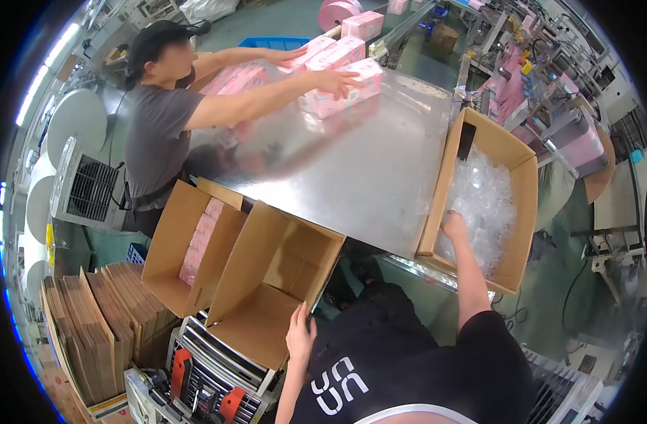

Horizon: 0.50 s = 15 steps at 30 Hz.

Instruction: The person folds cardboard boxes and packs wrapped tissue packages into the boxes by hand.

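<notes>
The metal table (373,191) fills the middle of the frame, and a co-worker (157,124) stands at its far edge, upper left, both arms stretched over it with the hands on pink packs (335,53) at top centre. Flat cardboard (101,318) stands stacked at lower left. The open carton (247,272) sits left of bottom centre, its mouth turned toward the wearer, just beside a packed carton (221,247) that holds a row of pink packs. The long box (526,205), right of centre, is heaped with clear pieces (484,187).

The right hand (453,226) reaches over the long box's near side, at the left edge of the heap. Its fingertips are at the clear pieces, which spread mostly to the right of the fingers; I cannot tell whether they have closed on any. The left hand (300,336), at bottom centre, has its fingers straight and a little apart, released, at the open carton's right-hand edge; the carton lies to the left of them.
</notes>
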Tool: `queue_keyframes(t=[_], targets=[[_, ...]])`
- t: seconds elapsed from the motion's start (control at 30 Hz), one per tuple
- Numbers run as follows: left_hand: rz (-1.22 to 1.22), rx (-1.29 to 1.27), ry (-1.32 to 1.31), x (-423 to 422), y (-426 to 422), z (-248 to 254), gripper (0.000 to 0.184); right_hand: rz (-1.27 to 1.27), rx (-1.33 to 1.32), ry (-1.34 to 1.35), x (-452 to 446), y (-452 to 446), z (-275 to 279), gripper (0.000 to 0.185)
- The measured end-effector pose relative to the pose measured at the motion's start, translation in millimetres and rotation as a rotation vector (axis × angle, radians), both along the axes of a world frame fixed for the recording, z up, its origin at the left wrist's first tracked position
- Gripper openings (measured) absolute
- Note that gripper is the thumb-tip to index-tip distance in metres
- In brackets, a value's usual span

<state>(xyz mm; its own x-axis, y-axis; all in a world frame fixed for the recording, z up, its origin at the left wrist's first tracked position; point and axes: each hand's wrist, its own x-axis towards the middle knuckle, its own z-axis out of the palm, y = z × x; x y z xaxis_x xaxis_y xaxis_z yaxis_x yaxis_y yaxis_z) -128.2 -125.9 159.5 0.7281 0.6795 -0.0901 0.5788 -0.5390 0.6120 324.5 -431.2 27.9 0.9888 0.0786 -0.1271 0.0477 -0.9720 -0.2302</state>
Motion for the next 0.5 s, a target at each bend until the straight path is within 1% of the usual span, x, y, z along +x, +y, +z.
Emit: queue_keyframes(t=[0.03,0.07,0.1,0.13,0.17,0.2,0.23,0.27,0.3,0.33,0.37,0.43,0.47,0.5], targets=[[-0.055,-0.015,0.057,6,8,-16,0.042,-0.003,0.006,0.001,3,-8,-7,0.046],[-0.116,-0.025,0.111,9,17,-28,0.035,0.021,0.095,-0.04,10,-19,-11,0.042],[-0.085,0.027,0.074,15,17,-30,0.027,0.043,0.182,-0.085,15,-31,-17,0.037],[-0.065,-0.034,0.089,15,16,-30,0.027,0.033,0.185,-0.09,15,-40,-7,0.037],[-0.042,-0.101,0.109,13,14,-29,0.027,0.049,0.222,-0.151,11,-54,6,0.031],[-0.046,-0.105,0.109,11,12,-31,0.027,0.069,0.257,-0.21,6,-63,21,0.026],[0.003,-0.196,0.074,10,11,-35,0.027,0.067,0.253,-0.21,4,-64,31,0.026],[0.054,-0.287,0.037,7,11,-39,0.027,-0.14,0.625,-0.131,3,-62,41,0.024],[0.059,-0.291,0.033,6,12,-42,0.027,-0.346,0.993,-0.045,4,-58,54,0.023],[0.082,-0.373,0.01,6,15,-44,0.027,-0.368,1.117,0.012,1,-42,72,0.027],[0.107,-0.454,-0.013,5,16,-46,0.028,-0.356,1.114,0.014,-4,-18,82,0.027],[0.135,-0.503,-0.017,5,17,-49,0.029,-0.036,1.0,0.136,-17,34,97,0.024],[0.15,-0.548,-0.02,4,17,-51,0.03,-0.025,1.0,0.14,-30,61,115,0.024],[0.161,-0.544,-0.028,2,17,-56,0.03,0.253,0.477,0.017,-43,88,139,0.023]])
